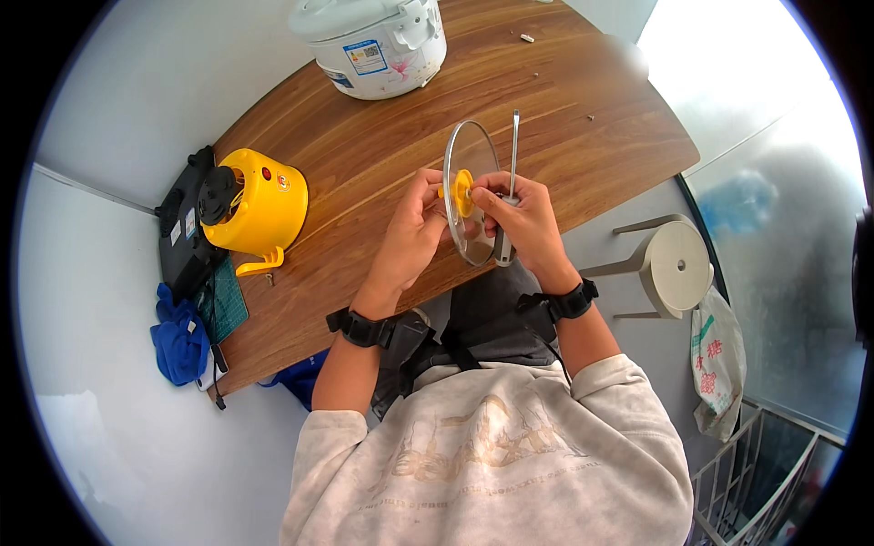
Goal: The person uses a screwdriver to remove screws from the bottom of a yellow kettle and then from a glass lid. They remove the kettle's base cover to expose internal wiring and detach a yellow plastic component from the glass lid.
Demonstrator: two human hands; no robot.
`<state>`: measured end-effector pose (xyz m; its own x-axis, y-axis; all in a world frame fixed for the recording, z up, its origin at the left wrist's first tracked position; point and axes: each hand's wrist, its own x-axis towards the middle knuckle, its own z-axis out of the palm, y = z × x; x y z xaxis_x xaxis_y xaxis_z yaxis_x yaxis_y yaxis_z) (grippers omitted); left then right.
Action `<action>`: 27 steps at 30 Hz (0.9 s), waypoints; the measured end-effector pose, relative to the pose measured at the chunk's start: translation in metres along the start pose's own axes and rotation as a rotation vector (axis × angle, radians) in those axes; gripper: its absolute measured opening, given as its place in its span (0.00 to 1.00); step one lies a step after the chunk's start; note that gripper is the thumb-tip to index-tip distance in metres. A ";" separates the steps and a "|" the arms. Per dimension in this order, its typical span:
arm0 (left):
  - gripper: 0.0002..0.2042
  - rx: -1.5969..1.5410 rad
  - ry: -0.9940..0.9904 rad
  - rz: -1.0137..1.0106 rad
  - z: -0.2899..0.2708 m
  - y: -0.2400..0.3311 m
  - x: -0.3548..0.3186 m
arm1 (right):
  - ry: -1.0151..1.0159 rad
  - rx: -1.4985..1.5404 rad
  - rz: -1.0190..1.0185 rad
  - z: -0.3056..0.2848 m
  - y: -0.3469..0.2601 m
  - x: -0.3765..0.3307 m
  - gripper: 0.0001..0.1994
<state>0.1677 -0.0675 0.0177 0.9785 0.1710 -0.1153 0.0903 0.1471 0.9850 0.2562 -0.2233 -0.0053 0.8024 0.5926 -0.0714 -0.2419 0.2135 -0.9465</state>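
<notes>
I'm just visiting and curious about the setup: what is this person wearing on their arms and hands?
Both hands, the left hand and the right hand, are bare, with no gloves. Each wrist carries a chunky black band like a strapped-on device. The sleeves of a pale, mottled cream sweatshirt are pushed up, leaving the forearms uncovered.

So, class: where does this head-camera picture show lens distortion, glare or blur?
Head view: the wooden table edges bow with the fisheye and the corners are black; bright glare whitens the upper right; the glass lid between the left hand and right hand looks sharp.
</notes>
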 end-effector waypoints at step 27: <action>0.29 0.005 -0.004 -0.031 -0.021 0.003 -0.021 | 0.015 -0.193 -0.029 0.025 0.013 0.012 0.09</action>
<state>0.1431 -0.0500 0.0203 0.9759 0.1629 -0.1454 0.1215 0.1478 0.9815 0.2488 -0.1941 -0.0110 0.8159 0.5764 -0.0461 -0.1103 0.0767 -0.9909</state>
